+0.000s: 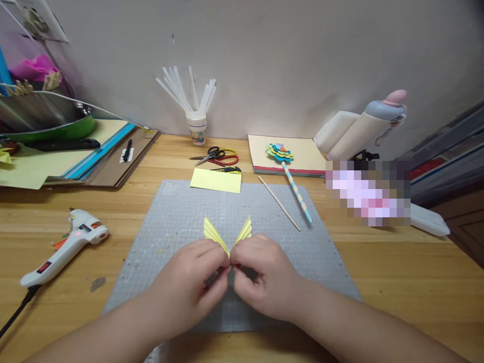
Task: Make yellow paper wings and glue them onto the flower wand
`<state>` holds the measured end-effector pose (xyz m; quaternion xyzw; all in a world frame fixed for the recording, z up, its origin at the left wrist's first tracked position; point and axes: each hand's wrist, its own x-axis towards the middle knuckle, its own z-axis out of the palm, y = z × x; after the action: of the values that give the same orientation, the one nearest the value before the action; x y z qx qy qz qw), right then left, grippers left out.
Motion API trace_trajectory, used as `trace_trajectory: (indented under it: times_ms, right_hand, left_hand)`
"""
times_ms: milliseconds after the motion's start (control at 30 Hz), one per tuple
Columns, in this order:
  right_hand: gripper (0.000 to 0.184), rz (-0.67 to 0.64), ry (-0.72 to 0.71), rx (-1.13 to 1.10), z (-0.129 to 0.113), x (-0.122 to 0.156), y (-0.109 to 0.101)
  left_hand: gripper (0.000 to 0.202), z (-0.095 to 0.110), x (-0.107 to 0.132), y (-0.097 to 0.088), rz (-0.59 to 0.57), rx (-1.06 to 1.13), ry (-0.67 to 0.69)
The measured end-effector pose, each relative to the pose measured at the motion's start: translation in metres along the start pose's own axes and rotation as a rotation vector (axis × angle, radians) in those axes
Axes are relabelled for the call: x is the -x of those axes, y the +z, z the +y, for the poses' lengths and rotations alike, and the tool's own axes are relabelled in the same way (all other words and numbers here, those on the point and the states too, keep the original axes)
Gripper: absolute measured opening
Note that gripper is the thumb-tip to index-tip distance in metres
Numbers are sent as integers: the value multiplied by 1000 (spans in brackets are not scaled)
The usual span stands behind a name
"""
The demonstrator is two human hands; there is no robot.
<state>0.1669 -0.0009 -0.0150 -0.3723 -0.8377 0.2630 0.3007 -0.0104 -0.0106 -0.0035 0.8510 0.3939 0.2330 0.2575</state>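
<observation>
Pleated yellow paper [215, 233] fans upward in two wings above my fingers, its lower middle hidden between them. My left hand [198, 275] pinches it from the left. From the right, my right hand [260, 275] pinches it too, and the fingertips of both hands meet. Both hands are over the grey cutting mat [181, 206]. Beyond them a flat yellow paper strip [215, 180] lies at the mat's far edge, partly over a utility knife [230, 170]. A thin wooden stick [279, 202] and a paper flower [280, 152] on a striped stem [297, 191] lie to the right.
A white hot glue gun [68, 247] with a black cord lies on the left. Scissors [214, 155] and a paper cup [196, 130] of white sticks stand behind the mat. A paper pad [260, 151] is at back right; a pot [41, 113] sits at back left.
</observation>
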Motion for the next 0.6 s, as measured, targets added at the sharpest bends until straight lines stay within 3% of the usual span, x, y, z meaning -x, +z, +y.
trace_trajectory:
  times_ms: [167,367,500,600]
  right_hand:
    - [12,72,-91,0,1,1,2]
    - [14,226,173,-203,17,-8,-13]
    - [7,57,172,-485,9,-6,-16]
    - [12,-40,111,-410,2,-3,-13]
  left_hand:
    - [14,6,5,1,56,95,-17]
    - [16,9,4,-14,251,425,-274]
    - [18,9,-2,-13,195,488,-377]
    - [17,7,-4,-8,135,457,-369]
